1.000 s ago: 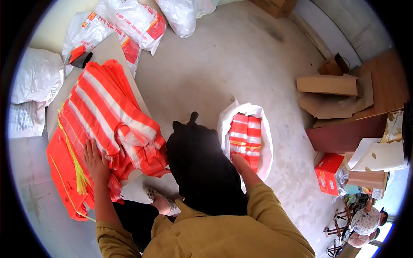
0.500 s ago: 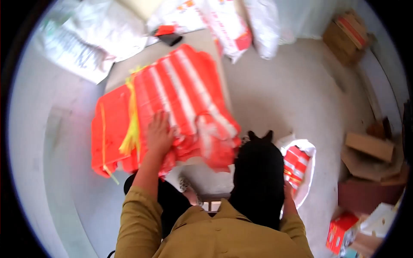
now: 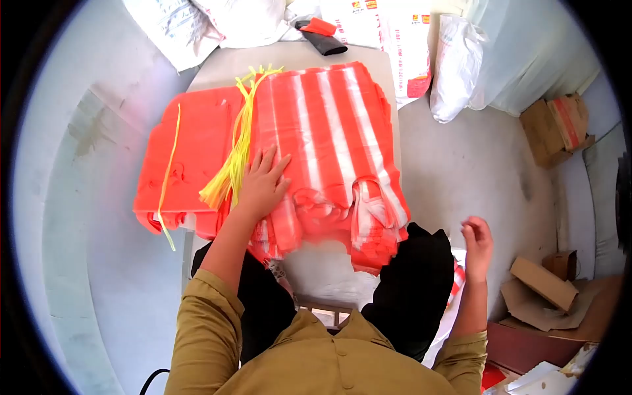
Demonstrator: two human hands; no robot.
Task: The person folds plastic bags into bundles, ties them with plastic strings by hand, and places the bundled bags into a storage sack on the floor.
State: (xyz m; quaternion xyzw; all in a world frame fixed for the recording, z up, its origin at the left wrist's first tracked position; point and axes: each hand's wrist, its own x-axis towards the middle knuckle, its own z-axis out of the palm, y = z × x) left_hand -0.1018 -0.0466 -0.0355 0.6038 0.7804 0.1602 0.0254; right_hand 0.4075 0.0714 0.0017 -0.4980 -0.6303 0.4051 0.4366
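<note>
My left hand (image 3: 264, 185) lies with fingers spread on a stack of red-and-white striped plastic bags (image 3: 329, 131). Beside it on the left is a bundle of yellow strips (image 3: 242, 141), which rests across a pile of plain red bags (image 3: 191, 141). One separate yellow strip (image 3: 168, 174) crosses that red pile. My right hand (image 3: 477, 243) is raised near my right knee, fingers curled; whether anything small is between them cannot be made out. Below it, a white sack (image 3: 439, 342) with striped bags (image 3: 458, 279) inside is partly hidden by my leg and arm.
The stacks rest on a beige tabletop (image 3: 224, 66). A black and red object (image 3: 324, 41) lies at its far edge. White printed sacks (image 3: 405, 52) stand behind. Cardboard boxes (image 3: 556, 128) are at the right, with an opened carton (image 3: 546, 299) nearer.
The view has swung left, bringing the table to the middle. My right hand has come up out of the white sack. My left hand has stayed on the striped stack.
</note>
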